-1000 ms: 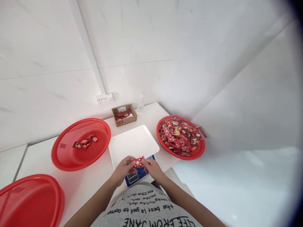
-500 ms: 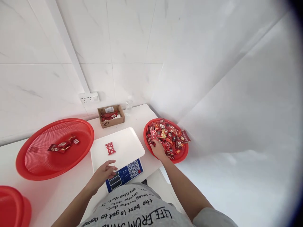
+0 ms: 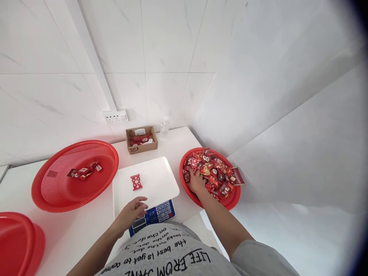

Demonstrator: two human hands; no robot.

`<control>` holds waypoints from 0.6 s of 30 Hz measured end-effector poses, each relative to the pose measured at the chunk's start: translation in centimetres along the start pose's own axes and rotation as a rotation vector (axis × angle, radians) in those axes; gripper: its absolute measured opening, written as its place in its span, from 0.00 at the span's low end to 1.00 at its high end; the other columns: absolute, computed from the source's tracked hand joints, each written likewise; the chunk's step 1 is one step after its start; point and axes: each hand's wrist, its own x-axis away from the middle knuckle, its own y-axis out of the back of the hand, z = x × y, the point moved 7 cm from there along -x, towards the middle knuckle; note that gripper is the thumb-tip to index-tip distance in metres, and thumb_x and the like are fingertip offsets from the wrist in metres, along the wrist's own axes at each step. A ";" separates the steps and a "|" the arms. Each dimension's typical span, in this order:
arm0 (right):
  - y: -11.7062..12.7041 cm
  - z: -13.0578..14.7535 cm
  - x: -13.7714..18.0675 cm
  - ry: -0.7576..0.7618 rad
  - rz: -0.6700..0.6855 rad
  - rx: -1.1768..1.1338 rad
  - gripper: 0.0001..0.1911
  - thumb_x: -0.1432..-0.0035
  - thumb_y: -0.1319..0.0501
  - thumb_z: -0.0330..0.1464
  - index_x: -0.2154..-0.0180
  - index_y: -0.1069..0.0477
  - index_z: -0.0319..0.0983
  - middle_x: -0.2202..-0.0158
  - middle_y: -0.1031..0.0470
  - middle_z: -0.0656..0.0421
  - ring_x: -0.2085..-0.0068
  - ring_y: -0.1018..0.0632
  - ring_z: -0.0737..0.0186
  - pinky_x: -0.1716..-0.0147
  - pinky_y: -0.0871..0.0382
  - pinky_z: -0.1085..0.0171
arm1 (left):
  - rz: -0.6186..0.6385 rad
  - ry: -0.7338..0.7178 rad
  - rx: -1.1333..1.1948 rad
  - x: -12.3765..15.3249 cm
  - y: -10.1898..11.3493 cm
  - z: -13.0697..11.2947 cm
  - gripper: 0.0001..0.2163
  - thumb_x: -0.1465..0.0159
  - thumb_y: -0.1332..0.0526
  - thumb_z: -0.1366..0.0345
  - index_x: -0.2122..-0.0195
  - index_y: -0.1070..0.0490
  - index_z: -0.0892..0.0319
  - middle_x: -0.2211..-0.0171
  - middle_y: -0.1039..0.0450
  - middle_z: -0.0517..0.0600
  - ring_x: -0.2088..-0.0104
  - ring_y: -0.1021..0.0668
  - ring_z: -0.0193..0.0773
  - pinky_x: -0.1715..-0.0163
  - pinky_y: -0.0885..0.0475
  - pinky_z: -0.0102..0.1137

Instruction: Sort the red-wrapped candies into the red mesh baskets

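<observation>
My right hand (image 3: 197, 183) is down inside the right red basket (image 3: 234, 199), at its near left side, among a heap of small red snack packets (image 3: 218, 165). Its fingers are curled in between the packets, and the fingertips are partly hidden. Over the near left edge of the white scale pan (image 3: 156, 172) hovers my left hand (image 3: 132, 211), open and with nothing in it. Beyond its fingers, one red packet with white dots (image 3: 136, 182) lies flat on the pan. The scale's blue keypad panel (image 3: 163, 211) shows in front of the pan, its left part covered by the hand.
A larger red basket (image 3: 61, 205) on the left holds several packets (image 3: 84, 172). Another red container (image 3: 34, 237) is cut off at the lower left. Behind the scale stand a cardboard box (image 3: 143, 148) with red packets and a clear bottle (image 3: 165, 127). Walls (image 3: 172, 92) bound the table.
My right hand has reached a little further into the packets, with its fingers now spread more among them. The left hand has barely moved. The whole view has shifted slightly.
</observation>
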 end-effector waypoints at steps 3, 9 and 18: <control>0.2 0.0 0.2 0.054 -0.067 -0.052 0.35 0.48 0.42 0.40 0.40 0.52 0.48 0.44 0.46 0.47 0.49 0.35 0.44 0.54 0.43 0.51 | 0.035 -0.005 -0.041 -0.1 -0.6 -0.9 0.22 0.47 0.42 0.52 0.54 0.35 0.58 0.61 0.28 0.52 0.63 0.24 0.40 0.62 0.31 0.32; 1.4 -1.8 -0.4 0.089 -0.112 -0.225 0.25 0.50 0.44 0.30 0.47 0.38 0.45 0.51 0.35 0.52 0.58 0.28 0.53 0.62 0.37 0.61 | 0.059 0.006 -0.093 0.0 -1.2 -2.4 0.21 0.46 0.44 0.53 0.53 0.36 0.57 0.60 0.28 0.53 0.60 0.25 0.41 0.58 0.31 0.34; 7.0 -6.1 1.1 0.015 -0.214 -0.803 0.16 0.57 0.39 0.35 0.63 0.30 0.37 0.67 0.24 0.56 0.66 0.25 0.58 0.66 0.33 0.63 | 0.043 0.005 -0.055 -0.1 -0.6 -1.2 0.23 0.48 0.42 0.51 0.54 0.35 0.57 0.61 0.28 0.53 0.62 0.24 0.40 0.59 0.31 0.33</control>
